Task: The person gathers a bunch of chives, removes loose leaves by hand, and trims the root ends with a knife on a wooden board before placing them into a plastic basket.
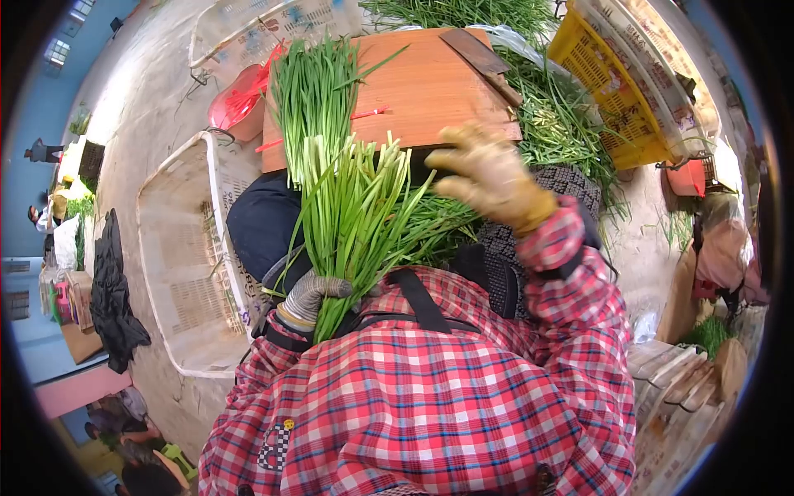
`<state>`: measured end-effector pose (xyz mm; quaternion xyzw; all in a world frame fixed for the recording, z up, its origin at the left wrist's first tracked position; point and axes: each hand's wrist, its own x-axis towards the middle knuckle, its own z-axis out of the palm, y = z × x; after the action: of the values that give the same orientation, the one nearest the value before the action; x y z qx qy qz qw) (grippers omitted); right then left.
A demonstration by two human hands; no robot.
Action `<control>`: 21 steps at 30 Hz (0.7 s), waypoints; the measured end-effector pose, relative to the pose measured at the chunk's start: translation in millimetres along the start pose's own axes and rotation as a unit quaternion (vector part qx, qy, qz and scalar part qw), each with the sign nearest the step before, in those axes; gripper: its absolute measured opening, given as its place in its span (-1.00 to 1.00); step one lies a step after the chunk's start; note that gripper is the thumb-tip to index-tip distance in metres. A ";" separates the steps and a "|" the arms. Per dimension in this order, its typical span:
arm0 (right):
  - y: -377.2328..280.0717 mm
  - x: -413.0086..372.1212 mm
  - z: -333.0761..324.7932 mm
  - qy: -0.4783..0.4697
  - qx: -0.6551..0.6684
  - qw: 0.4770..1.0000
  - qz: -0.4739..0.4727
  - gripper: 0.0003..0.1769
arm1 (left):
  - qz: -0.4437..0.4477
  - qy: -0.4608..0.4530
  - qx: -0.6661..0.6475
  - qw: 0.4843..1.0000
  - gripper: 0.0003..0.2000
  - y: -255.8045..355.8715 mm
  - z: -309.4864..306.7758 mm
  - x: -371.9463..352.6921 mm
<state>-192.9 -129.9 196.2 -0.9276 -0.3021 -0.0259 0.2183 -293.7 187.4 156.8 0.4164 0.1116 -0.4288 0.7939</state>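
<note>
Your grey-gloved left hand [318, 293] clamps the long green chive bunch [356, 207] at its base, axis 6-to-12 o'clock; tan-gloved right hand [488, 174] empty, fingers loose, at its 2 o'clock.

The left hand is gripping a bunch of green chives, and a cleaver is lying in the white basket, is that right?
Not quite: the head view shows the cleaver lying on the wooden cutting board, not in the white basket. The left hand does grip the bunch of green chives.
</note>
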 end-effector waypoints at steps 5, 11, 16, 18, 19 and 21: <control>-22.3 17.9 47.5 -0.117 0.030 0.993 0.016 -0.42 | 0.015 0.029 0.058 0.998 -0.40 -6.9 -4.5 -0.6; 3.3 7.0 68.7 0.035 0.182 0.982 -0.020 -0.70 | 0.046 -0.001 -0.097 0.994 -0.39 -12.3 -7.3 -4.0; 34.4 1.1 24.1 0.115 0.431 0.876 0.182 -0.66 | 0.029 -0.045 -0.180 0.982 -0.33 -25.4 -32.3 -4.8; 73.5 -8.6 8.7 0.237 0.438 0.852 0.162 -0.67 | 0.024 -0.057 -0.185 0.981 -0.33 -24.9 -33.4 -4.5; 101.1 -15.1 -1.9 0.293 0.334 0.873 0.199 -0.67 | 0.019 -0.071 -0.190 0.979 -0.34 -24.6 -33.7 -3.9; 124.7 -32.1 -23.7 0.365 -0.025 0.902 0.229 -0.65 | 0.013 -0.059 -0.208 0.976 -0.34 -25.6 -34.3 -4.8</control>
<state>-145.7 -247.5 163.3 -0.9020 0.0199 -0.3196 0.2897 -310.2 208.9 123.4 0.2176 0.1453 -0.4097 0.8739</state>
